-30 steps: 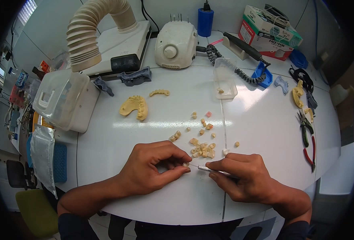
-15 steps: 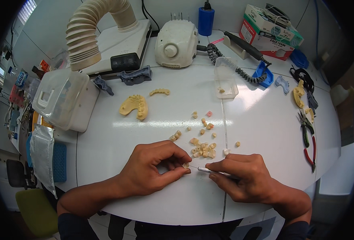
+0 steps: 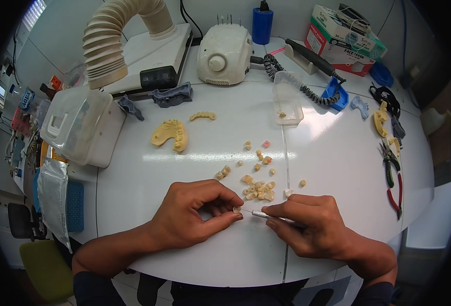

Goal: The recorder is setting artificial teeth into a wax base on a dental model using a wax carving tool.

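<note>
Two hands were at work over the surface: the left hand pinched one small tooth piece, and the right hand gripped one slim metal tool like a pen. Farther off lay one cluster of loose teeth (too crowded to count), one horseshoe-shaped tooth model and one curved tooth strip. The tool's long axis ran nearly crosswise, its thin tip pointing left toward the tooth piece.

Control unit: one. Left of the control unit: grey moulds, two; lidded bin, one. Right of it: blue cylinder, one; stacked cartons, two; pliers, two pairs. In front: hands, two.
</note>
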`<state>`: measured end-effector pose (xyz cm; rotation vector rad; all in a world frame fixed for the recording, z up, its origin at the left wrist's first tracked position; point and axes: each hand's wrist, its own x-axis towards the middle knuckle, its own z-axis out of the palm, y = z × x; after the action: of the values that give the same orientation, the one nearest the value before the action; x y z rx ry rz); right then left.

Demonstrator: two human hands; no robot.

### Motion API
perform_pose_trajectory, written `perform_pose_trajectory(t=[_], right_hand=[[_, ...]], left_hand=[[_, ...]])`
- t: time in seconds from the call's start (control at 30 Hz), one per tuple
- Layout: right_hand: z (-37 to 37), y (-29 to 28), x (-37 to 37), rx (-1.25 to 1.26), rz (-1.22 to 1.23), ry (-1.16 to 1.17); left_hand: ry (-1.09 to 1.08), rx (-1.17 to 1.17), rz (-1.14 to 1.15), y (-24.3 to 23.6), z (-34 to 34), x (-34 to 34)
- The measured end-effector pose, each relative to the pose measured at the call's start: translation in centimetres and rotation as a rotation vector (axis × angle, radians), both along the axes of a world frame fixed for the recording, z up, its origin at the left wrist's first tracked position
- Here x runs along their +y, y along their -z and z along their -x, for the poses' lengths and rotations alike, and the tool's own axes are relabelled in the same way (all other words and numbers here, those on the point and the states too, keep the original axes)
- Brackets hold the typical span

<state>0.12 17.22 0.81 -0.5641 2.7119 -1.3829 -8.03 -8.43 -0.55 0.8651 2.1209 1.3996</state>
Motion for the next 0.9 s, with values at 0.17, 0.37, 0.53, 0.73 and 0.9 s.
perform_pose_trajectory(t=[0.17, 0.37, 0.53, 0.73, 0.9], right_hand=[[0.0, -0.1, 0.2, 0.003, 0.038, -0.008], [-0.2, -0.4, 1.1, 0.031, 0.077, 0.094], [0.0, 1.1, 0.3, 0.153, 0.318, 0.113], [0.4, -0.4, 0.9, 0.245, 0.22, 0.099], [0.4, 0.1, 1.2, 0.103, 0.319, 0.06]], left_hand=[[0.001, 0.004, 0.013, -0.4, 0.1, 0.1], [-0.031, -0.118, -0.098, 0.7, 0.1, -0.4], [-0.017, -0.397, -0.367, 0.6, -0.6, 1.6], [0.004, -0.414, -0.428, 0.1, -0.9, 4.3], [0.012, -0.344, -0.467, 1.3, -1.6, 4.2]])
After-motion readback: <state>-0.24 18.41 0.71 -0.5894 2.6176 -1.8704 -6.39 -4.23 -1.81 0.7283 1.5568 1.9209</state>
